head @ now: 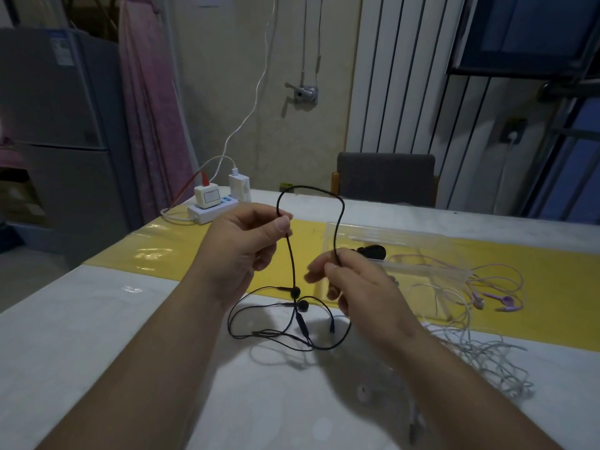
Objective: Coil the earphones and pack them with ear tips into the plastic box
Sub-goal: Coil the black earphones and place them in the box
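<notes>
1. The left hand (246, 245) pinches the black earphones (293, 271) cable between thumb and forefinger; the right hand (354, 287) holds a narrow grip on the same cable, an arch rising between them.
2. The earbuds and remaining cable lie loose on the surface (97, 319), near the clear plastic box (389, 238).
3. Risk — the trailing loops may knot, or snag the white cables (487, 358) just beside them, if the coil is drawn up quickly.
4. No brand or writing is legible.
</notes>
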Available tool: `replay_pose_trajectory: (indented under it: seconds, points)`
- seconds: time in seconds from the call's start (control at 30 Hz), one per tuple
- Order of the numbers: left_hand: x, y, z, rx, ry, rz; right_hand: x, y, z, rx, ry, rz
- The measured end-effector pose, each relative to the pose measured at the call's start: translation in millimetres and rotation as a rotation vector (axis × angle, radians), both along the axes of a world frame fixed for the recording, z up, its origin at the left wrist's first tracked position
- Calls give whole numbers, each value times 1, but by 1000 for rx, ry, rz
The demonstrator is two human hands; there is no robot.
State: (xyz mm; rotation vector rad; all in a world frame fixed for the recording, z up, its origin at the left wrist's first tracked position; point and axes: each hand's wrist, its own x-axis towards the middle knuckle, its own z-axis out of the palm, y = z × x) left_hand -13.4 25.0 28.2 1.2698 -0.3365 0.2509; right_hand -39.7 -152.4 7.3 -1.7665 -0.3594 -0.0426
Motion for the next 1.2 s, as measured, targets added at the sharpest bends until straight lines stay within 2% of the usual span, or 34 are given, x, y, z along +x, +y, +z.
replay_pose_trajectory:
  seconds: [0.2, 0.3, 0.63, 0.7, 0.83, 1.0, 1.13, 1.2]
  points:
    - [3, -2, -1, -9, -32, 90, -8, 6, 0, -90, 113, 225]
    - [6, 0, -2, 4, -27, 140, -8, 3, 1, -36, 152, 293]
    - [6, -4, -2, 17, -23, 152, -5, 8, -7, -189, 97, 162]
    - [7, -3, -2, -35, -26, 199, -2, 5, -3, -104, 128, 143]
    - [11, 0, 0, -195, 36, 244, 1, -1, 5, 217, 231, 159]
    - [15, 8, -1, -374, 149, 448, 1, -8, 11, 395, 230, 182]
    - [20, 17, -6, -300, 257, 664, 2, -10, 13, 570, 336, 186]
    - [20, 18, -6, -239, 299, 743, 2, -9, 13, 583, 344, 169]
